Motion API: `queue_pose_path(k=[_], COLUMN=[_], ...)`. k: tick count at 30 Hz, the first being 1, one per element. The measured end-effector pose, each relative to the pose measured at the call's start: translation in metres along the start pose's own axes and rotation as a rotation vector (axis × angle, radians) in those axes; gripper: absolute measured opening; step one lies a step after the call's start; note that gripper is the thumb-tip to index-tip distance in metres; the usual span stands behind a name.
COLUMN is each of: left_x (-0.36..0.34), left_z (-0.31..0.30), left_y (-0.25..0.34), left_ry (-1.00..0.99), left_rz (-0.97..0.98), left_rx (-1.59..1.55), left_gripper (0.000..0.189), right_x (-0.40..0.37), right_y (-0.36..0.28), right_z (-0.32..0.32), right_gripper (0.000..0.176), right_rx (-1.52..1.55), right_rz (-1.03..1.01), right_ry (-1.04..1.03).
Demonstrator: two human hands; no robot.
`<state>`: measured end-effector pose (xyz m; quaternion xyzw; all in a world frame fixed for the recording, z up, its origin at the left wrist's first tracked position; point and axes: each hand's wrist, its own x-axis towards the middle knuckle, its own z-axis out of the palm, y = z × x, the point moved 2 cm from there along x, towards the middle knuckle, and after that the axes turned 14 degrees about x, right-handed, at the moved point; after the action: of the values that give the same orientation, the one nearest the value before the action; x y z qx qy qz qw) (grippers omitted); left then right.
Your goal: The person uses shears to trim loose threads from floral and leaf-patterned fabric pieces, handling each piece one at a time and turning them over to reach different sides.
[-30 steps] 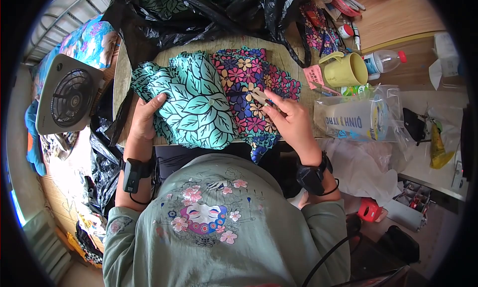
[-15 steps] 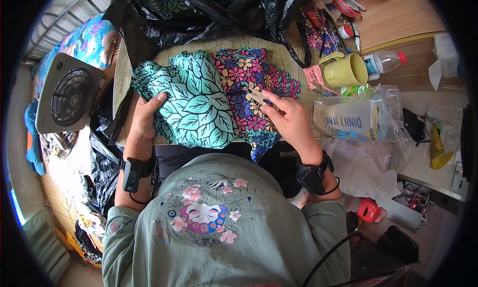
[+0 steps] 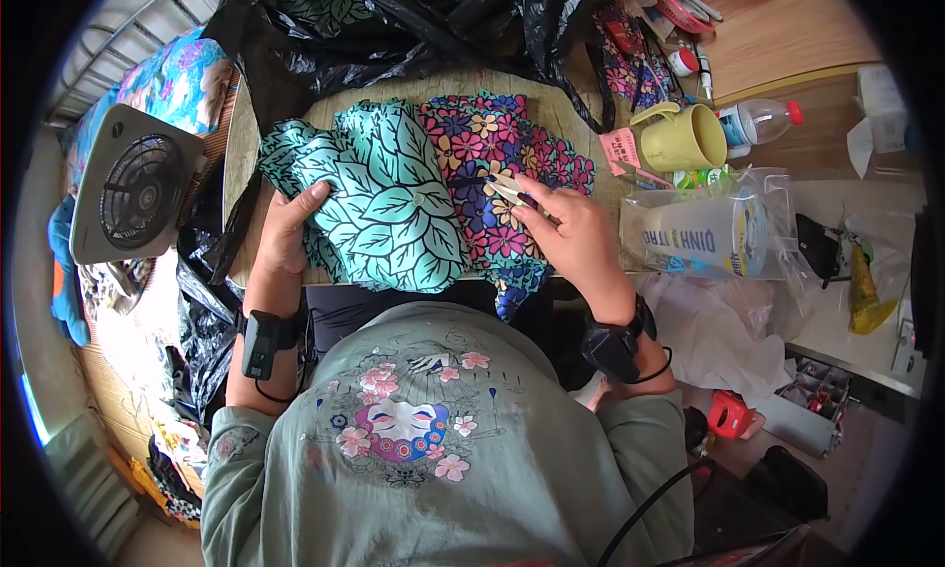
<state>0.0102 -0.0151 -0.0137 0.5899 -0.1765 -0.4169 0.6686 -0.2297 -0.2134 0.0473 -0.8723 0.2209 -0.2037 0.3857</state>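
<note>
Teal fabric with a black leaf pattern lies folded on a worn round tabletop. My left hand grips its left edge, thumb on top and the other fingers hidden beneath. A small pair of thread snips is held in my right hand, their pale blades pointing up and left over a dark floral fabric. The blade tips look slightly apart. That floral cloth, in pink, purple and tan, lies beside and partly against the teal piece, with one corner hanging over the near table edge.
Black plastic bags are heaped along the table's far side. To the right stand a yellow mug, a plastic bottle and a clear bag with a printed cup. A fan stands at left.
My right hand has shifted very slightly, and the snips' blades appear more parted than before. My left hand and both fabrics stay where they were.
</note>
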Motion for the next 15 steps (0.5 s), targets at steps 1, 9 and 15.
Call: queue_pose_path(k=[1, 9, 15], left_x=[0.000, -0.001, 0.000], left_z=[0.000, 0.004, 0.003], left_y=[0.000, 0.003, 0.002], left_ry=[0.000, -0.012, -0.019], left_rz=[0.000, 0.009, 0.009], left_rx=[0.000, -0.049, -0.053], left_gripper=[0.035, 0.035, 0.037], right_x=[0.000, -0.005, -0.007], right_y=[0.000, 0.008, 0.010], right_z=[0.001, 0.007, 0.002], right_gripper=[0.037, 0.038, 0.038], right_rx=[0.000, 0.111, 0.116], right_rz=[0.000, 0.011, -0.024], right_ry=[0.000, 0.097, 0.077])
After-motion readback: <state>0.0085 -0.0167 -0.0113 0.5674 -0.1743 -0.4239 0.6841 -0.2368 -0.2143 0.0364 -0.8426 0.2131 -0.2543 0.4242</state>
